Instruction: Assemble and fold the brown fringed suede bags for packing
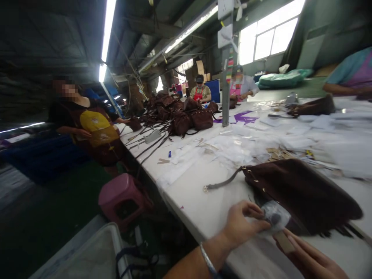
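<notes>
A dark brown suede bag lies on the white table in front of me, its strap trailing left. My left hand pinches a small clear plastic packet at the bag's near edge. My right hand reaches in from the bottom right with fingers together, touching a tan card tag under the packet.
A pile of brown bags sits farther along the table by a grey post. Clear bags and paper scraps litter the middle. A pink stool and a grey bin stand left. Other people work around the table.
</notes>
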`<state>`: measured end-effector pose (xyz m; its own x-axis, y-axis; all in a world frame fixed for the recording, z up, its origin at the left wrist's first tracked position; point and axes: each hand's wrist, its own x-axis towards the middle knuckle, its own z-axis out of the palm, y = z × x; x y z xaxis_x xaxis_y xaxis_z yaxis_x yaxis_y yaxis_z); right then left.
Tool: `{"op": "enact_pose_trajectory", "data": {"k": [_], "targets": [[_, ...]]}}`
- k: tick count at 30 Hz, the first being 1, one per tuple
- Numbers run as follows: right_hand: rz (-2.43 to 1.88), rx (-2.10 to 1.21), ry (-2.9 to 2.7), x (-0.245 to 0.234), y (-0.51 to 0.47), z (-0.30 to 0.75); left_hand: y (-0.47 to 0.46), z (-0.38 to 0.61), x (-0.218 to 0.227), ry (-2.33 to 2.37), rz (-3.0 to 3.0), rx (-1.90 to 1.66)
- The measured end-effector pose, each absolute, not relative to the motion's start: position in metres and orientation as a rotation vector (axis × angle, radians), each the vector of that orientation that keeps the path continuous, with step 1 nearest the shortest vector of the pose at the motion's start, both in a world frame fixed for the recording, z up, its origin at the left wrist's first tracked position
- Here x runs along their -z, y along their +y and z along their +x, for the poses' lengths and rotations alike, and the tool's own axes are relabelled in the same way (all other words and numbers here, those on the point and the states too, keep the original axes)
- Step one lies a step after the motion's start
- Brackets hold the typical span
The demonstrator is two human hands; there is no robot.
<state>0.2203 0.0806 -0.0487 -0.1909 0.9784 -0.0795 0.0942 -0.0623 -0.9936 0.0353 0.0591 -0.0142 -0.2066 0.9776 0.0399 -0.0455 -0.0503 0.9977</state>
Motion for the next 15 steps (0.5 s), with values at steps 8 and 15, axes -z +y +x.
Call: {"op": "enact_pose_trajectory", "data": {"k": [8, 15], "targets": [[-1.183, -1.487, -1.134, 0.017, 0.058, 0.194, 0.052, 0.031, 0.005, 1.347, 1.175, -1.265], [-1.185, -1.276, -1.305, 0.021, 0.057, 0.189, 0.051, 0.033, 0.018, 1.349, 1.158, -1.312]]}}
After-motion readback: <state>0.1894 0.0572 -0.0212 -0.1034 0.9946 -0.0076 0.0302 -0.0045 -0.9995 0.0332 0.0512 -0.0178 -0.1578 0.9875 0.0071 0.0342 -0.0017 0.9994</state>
